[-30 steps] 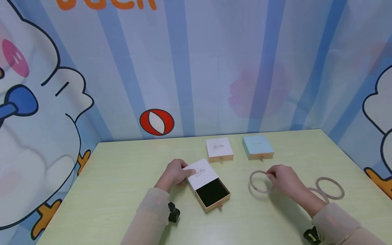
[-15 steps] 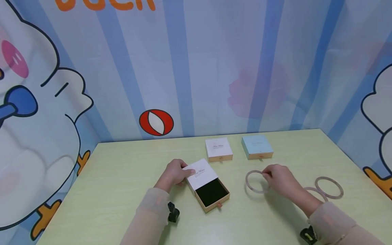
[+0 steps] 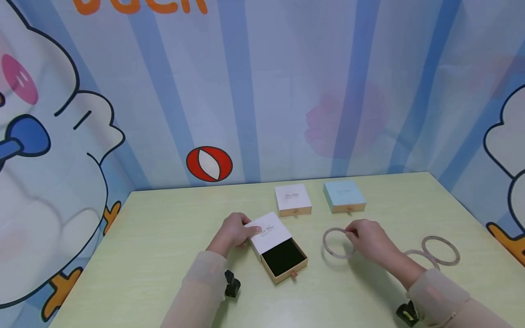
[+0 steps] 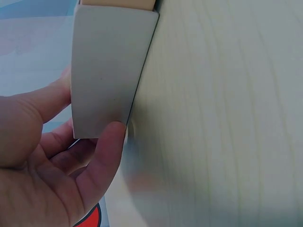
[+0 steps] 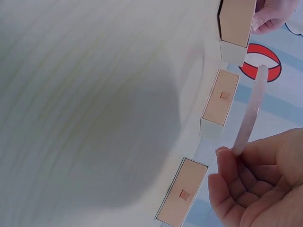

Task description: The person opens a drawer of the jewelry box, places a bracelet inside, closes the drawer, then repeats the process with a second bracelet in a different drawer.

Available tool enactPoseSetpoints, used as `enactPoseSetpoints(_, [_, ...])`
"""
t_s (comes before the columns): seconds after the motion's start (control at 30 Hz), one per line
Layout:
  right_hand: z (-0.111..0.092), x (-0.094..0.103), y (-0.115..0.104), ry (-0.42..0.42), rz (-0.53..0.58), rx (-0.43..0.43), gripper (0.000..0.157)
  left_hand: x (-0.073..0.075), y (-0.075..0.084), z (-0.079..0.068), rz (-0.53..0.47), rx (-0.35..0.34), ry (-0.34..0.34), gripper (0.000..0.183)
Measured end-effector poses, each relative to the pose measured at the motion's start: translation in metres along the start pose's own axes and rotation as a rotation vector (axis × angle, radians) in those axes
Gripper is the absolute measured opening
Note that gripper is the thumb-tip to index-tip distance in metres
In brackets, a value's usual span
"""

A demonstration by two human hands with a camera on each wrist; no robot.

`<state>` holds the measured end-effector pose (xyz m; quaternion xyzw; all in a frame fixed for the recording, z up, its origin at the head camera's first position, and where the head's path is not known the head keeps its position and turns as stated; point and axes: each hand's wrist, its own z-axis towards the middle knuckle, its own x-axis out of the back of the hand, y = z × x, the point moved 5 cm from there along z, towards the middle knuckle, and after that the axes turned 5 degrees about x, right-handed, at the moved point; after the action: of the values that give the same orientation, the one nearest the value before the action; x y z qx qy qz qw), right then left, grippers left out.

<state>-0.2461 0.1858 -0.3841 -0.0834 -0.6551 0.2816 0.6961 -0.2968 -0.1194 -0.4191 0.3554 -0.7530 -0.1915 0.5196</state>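
Note:
A white drawer-style gift box (image 3: 274, 233) stands at an angle with its tan drawer (image 3: 285, 258) pulled partway out, showing a dark lining. My left hand (image 3: 235, 231) grips the sleeve's far left end, thumb on top; the left wrist view shows the fingers wrapped around that end of the sleeve (image 4: 109, 71). To the right of the drawer, my right hand (image 3: 369, 239) pinches a pale pinkish bangle (image 3: 326, 243) by its edge, above the table. The right wrist view shows the bangle (image 5: 253, 109) nearly edge-on between thumb and fingertips.
Two more bangles lie at the right, a whole one (image 3: 455, 257) and one (image 3: 426, 255) partly behind my right forearm. A closed white box (image 3: 293, 198) and a light blue box (image 3: 345, 196) stand near the back edge of the table (image 3: 164, 237).
My right hand has moved a little to the left with the bangle, closer to the drawer. The left hand and its box have stayed in place.

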Motion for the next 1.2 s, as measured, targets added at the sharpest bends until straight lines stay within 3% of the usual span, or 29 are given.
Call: enactPoseSetpoints(1.2, [0.002, -0.007, -0.015, -0.011, 0.024, -0.008, 0.010, 0.000, -0.001, 0.000, -0.006, 0.025, 0.000, 0.031])
